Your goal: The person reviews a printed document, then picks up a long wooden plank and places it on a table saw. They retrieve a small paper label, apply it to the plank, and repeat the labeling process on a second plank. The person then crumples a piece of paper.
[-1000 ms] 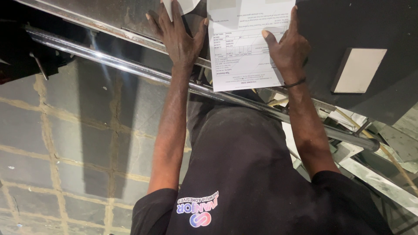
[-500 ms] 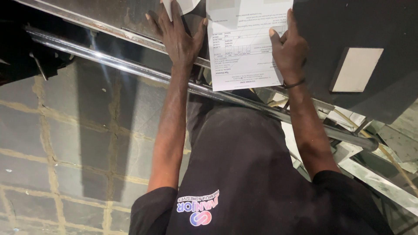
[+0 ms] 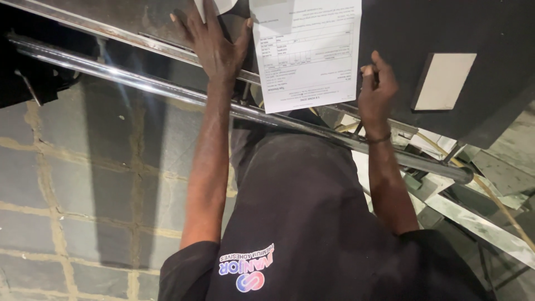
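Observation:
A white printed sheet of paper (image 3: 306, 56) lies on a dark work surface (image 3: 423, 33) in front of me. My left hand (image 3: 214, 47) rests flat with fingers spread on the metal edge just left of the sheet, its thumb by the paper's left side. To the right, my right hand (image 3: 376, 89) has its fingers curled in beside the sheet's lower right corner, and I see nothing clearly held in it. A thin band circles that wrist. My dark shirt fills the lower middle of the view.
A shiny round metal rail (image 3: 139, 83) runs diagonally below the work surface. A pale rectangular label (image 3: 443, 81) is stuck on the dark surface at the right. Grey brick paving (image 3: 72, 212) lies at the left. Metal strips and offcuts (image 3: 479, 223) lie at the lower right.
My right hand has come off the sheet, dropped toward its lower right corner and curled its fingers. My left hand has stayed flat in the same place.

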### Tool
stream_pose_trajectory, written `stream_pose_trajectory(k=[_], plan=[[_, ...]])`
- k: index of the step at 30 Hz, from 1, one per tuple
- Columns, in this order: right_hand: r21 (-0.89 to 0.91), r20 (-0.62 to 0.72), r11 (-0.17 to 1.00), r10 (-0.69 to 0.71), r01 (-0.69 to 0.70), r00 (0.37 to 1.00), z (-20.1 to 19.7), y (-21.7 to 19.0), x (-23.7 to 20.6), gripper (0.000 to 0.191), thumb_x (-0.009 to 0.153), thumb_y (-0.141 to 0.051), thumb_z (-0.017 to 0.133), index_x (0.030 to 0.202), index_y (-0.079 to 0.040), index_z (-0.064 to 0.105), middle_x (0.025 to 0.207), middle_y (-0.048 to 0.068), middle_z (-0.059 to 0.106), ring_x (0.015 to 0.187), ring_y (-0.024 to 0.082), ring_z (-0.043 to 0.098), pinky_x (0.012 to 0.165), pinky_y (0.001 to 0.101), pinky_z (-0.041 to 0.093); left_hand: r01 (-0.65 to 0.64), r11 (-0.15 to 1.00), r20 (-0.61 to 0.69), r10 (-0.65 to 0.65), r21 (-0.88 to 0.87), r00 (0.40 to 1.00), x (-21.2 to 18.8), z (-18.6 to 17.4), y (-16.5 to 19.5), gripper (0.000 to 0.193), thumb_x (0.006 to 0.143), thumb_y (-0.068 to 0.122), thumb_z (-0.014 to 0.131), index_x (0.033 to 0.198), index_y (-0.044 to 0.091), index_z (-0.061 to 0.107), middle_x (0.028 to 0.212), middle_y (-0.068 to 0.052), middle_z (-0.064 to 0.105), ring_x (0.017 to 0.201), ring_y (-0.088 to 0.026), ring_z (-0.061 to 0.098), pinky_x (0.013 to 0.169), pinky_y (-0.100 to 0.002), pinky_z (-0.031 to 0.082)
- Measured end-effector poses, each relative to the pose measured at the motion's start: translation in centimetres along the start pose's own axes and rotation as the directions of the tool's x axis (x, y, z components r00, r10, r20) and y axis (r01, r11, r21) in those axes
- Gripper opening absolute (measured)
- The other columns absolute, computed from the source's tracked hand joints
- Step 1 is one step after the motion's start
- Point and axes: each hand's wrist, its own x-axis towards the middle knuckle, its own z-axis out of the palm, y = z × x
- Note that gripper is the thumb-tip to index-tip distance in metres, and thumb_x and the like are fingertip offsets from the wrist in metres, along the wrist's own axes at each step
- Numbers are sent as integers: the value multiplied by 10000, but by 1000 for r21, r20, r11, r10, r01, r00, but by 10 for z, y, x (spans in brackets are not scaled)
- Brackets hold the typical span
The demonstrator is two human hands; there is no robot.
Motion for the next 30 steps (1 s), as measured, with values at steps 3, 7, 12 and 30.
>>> stream_pose_trajectory(k=[3,7,12,30], plan=[[-146,51,986,-77,84,996,-6,-5,-15,354,1050,7,691,1403,-8,662,1136,109,662,997,187,625,789,317,539,18,1000,15,-19,19,1000,1,-1,-2,1003,976,664,798,1567,13,315,1505,-290,429,1395,-438,453,1278,-618,5],[-327,114,886,-310,330,944,-5,-11,-31,548,920,-70,856,1400,21,608,1306,170,619,1207,327,578,1015,457,507,13,1000,11,-13,8,1000,1,-2,-2,997,972,629,831,1576,23,319,1569,-330,355,1443,-448,407,1289,-606,-1],[-321,191,885,-288,337,938,3,-16,-44,735,839,-203,972,1418,23,580,1373,179,573,1275,357,531,1081,489,437,53,998,59,-54,21,997,3,-2,-1,1025,939,640,853,1563,12,335,1571,-321,352,1482,-469,334,1288,-597,-5],[-374,262,870,-234,321,936,5,-4,-51,635,775,-205,944,1345,-66,701,1472,195,507,1341,360,459,1070,495,350,50,996,67,-55,76,996,8,-1,0,1025,954,727,767,1558,19,337,1527,-342,390,1500,-440,315,1269,-597,-37]])
